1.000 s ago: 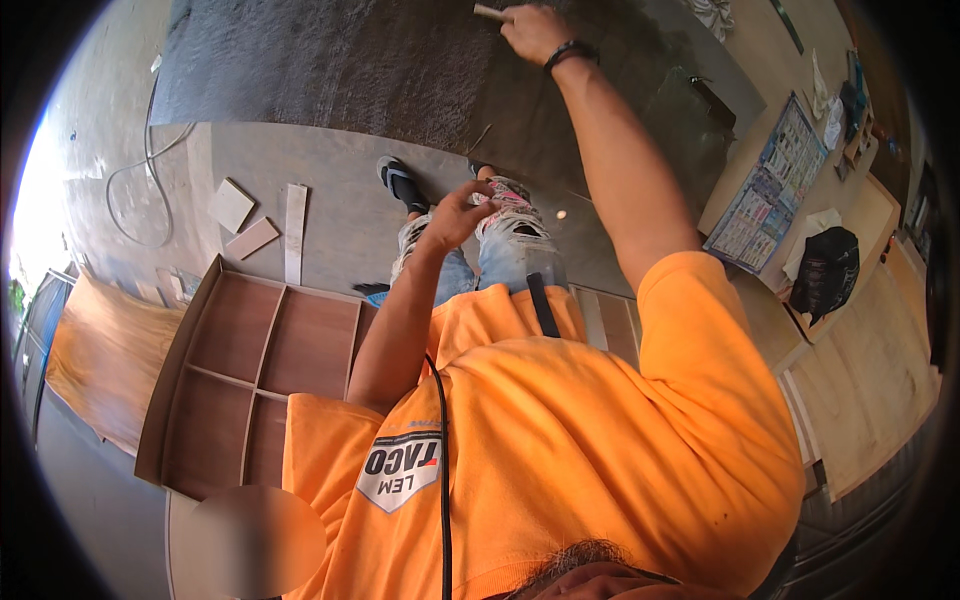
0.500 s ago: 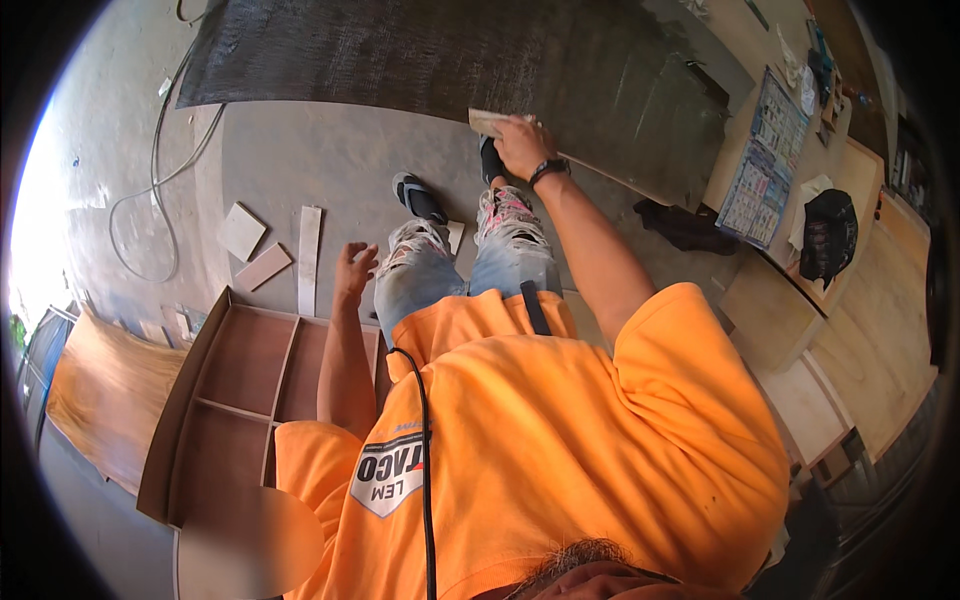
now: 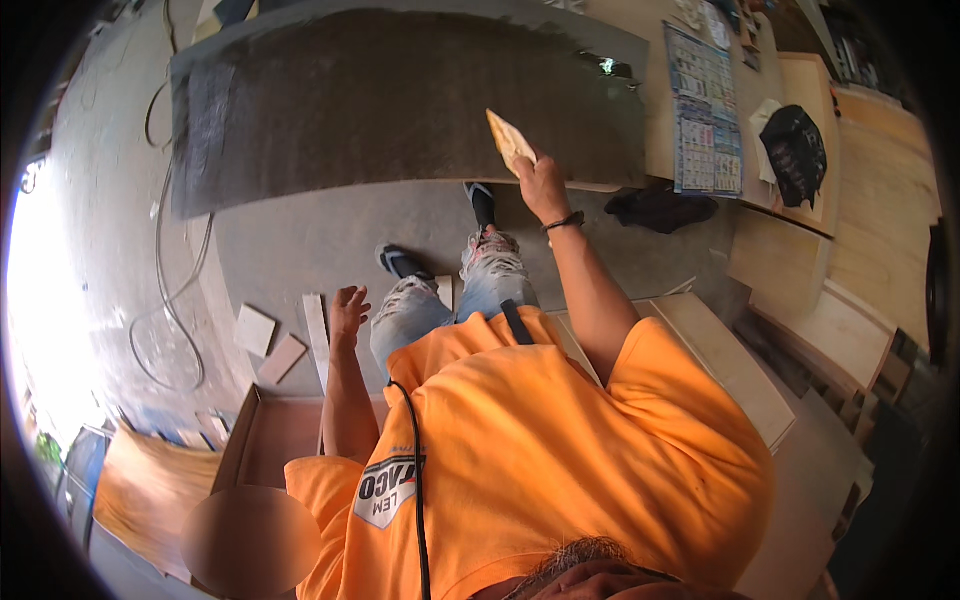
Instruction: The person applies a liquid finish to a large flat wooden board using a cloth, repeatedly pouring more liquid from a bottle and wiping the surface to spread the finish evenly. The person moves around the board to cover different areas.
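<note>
Pale and flat, the spreader (image 3: 506, 136) points its long axis far-left over the dark panel (image 3: 330, 110), near end pinched in your right hand (image 3: 543, 188); your left hand (image 3: 348, 312), fingers loosely spread, empty, hangs near-left, well apart.

A cable (image 3: 159, 255) loops over the grey floor (image 3: 330, 230) at the left, and to its right lie a square offcut (image 3: 255, 330), a short pinkish piece (image 3: 283, 358) and a long strip (image 3: 316, 325), with a brown frame (image 3: 285, 425) and a glossy wood-grain board (image 3: 155, 485) nearer the lower edge. At the right, a printed sheet (image 3: 706, 110) lies near a black bag (image 3: 793, 155), with pale plywood (image 3: 885, 205) beyond. The dark heap (image 3: 660, 208) on the floor is probably cloth, though shadow makes it hard to tell.
</note>
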`<state>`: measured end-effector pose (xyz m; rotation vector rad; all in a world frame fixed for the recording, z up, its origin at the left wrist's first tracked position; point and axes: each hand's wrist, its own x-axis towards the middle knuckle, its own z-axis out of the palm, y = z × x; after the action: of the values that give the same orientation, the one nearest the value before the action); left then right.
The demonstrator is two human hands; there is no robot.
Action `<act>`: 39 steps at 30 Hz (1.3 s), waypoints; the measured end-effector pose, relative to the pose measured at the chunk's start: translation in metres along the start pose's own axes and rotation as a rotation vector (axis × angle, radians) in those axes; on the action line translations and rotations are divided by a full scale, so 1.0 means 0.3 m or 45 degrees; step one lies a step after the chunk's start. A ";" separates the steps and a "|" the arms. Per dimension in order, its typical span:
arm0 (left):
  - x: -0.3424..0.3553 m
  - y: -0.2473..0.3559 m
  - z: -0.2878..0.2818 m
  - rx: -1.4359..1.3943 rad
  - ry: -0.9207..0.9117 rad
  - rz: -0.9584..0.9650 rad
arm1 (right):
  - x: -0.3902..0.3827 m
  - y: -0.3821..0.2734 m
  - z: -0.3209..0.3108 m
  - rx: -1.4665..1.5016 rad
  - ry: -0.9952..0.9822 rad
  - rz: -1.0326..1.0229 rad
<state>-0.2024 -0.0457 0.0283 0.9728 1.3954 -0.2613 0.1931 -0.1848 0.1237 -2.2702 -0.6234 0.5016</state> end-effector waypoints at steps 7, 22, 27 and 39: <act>0.122 0.222 0.377 0.154 -0.284 0.137 | 0.355 0.299 -0.228 -0.067 0.268 0.092; 0.199 0.411 1.066 -0.554 -0.144 -0.109 | 0.983 0.874 -0.574 -0.710 0.075 0.518; 0.211 0.418 1.066 -0.578 -0.126 -0.174 | 1.037 0.898 -0.577 -0.607 0.123 0.661; 0.227 0.406 0.997 -0.543 -0.260 -0.202 | 1.058 0.500 -0.154 -0.255 -0.018 0.506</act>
<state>0.1052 -0.1557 -0.0189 0.4718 1.2720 -0.1650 0.5162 -0.1243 -0.0080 -2.5975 -0.2326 0.6701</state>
